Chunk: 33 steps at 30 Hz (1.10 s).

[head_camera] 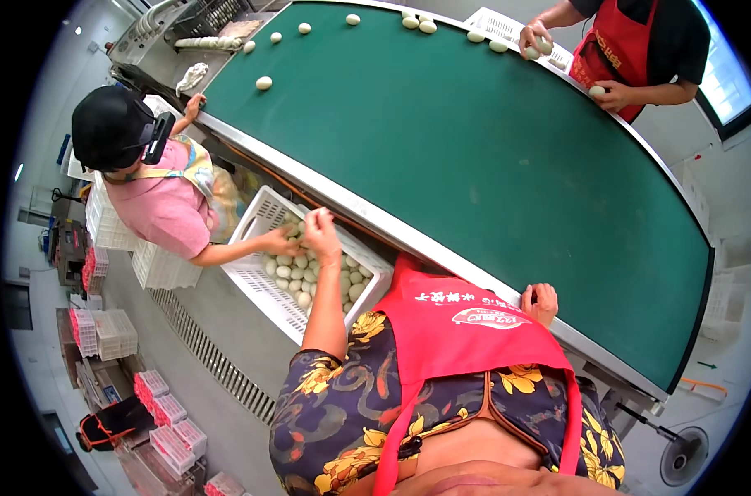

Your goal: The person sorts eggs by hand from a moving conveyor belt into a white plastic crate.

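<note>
My left hand (pixel 321 232) is over a white plastic crate (pixel 267 304) holding many pale eggs (pixel 298 273). Its fingers are curled, and I cannot tell whether something is in them. Beside it, a co-worker's hand (pixel 285 240) reaches into the same crate among the eggs, slightly blurred. On the near metal rail (pixel 375 211) of the green conveyor belt (pixel 450 142) rests my right hand (pixel 540 304), fingers curled, with nothing visible in them.
Loose eggs (pixel 417 23) lie along the belt's far edge, and one egg (pixel 264 83) lies nearer. Across the belt, a person in a red apron (pixel 614 49) handles eggs. The co-worker in pink (pixel 158 198) stands at left. A floor drain grate (pixel 214 353) and a fan (pixel 682 456) are visible.
</note>
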### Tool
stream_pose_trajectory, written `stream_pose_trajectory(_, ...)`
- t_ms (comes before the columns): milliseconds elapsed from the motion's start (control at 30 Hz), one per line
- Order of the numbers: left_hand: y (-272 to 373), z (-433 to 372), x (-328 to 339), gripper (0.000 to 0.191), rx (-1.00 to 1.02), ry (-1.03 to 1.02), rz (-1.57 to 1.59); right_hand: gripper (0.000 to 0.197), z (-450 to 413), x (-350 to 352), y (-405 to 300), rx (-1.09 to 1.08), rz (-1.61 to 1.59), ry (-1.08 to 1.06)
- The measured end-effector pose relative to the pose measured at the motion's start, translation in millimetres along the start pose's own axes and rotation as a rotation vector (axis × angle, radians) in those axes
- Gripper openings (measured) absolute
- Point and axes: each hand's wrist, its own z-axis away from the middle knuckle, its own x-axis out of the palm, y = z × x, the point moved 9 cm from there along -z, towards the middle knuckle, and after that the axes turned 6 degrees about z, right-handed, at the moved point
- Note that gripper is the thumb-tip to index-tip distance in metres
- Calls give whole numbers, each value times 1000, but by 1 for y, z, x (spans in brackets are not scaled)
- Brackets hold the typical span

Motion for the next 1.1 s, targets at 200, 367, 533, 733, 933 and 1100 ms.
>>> stream_pose_trajectory(200,59,8,128,27,122,-354,-98,19,6,-1,-4,41,-31,14)
stream_pose_trajectory(367,60,18,146,29,221,-365,-291,15,8,0,-6,63,-13,29)
stream_pose_trajectory(533,55,19,148,27,283,-398,-399,16,6,3,-11,52,-49,33)
stream_pose_trajectory(733,51,17,147,27,313,-386,-453,16,5,11,-14,36,-96,38)
stream_pose_trajectory(933,42,17,153,24,329,-416,-508,13,10,21,-15,45,-61,27)
stream_pose_trajectory(1100,40,10,146,24,333,-394,-542,14,8,23,-22,10,-45,23)
